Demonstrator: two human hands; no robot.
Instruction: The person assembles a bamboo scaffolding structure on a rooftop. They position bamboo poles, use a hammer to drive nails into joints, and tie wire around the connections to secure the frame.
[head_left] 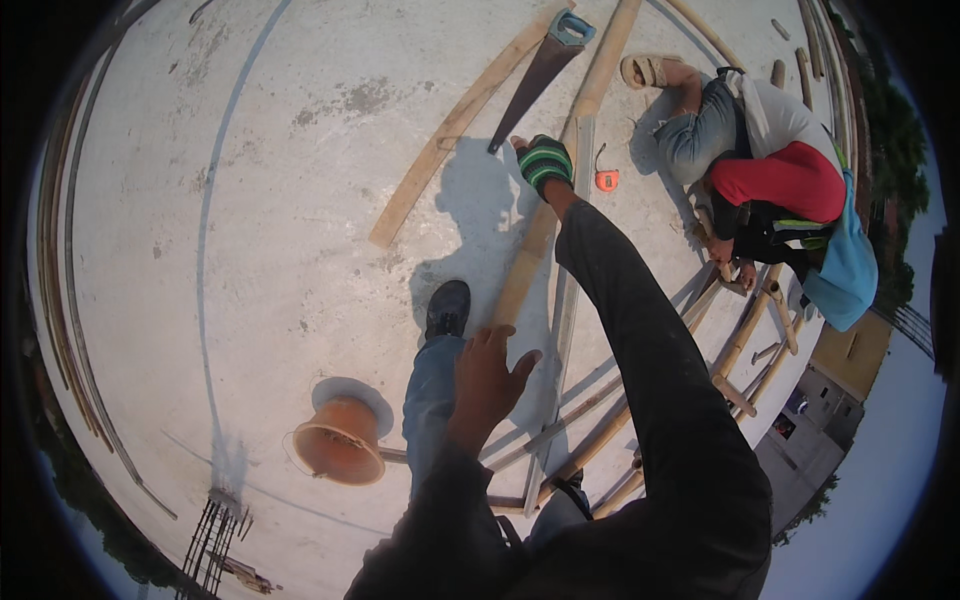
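Note:
A bamboo pole (524, 268) runs away from me across the pale concrete. My bare left hand (487, 378) lies at its near end, fingers spread and thumb out to the right. Farther along, my right hand (545, 160) is in a green-and-black glove, curled over the pole; its fingers are partly hidden. The tip of a handsaw (537, 82) with a blue-grey handle comes close to that glove on the left. A straight grey bar (565, 310) runs along the pole's right side. An orange tape measure (607, 181) sits on the floor right of the glove.
A flat wooden board (428, 180) lies left of the saw. An orange bucket (340, 442) stands at lower left. On the right, a crouching person (775, 150) works over a bamboo frame (750, 330). Long poles (62, 260) line the left edge; rebar (212, 535) sticks up at lower left.

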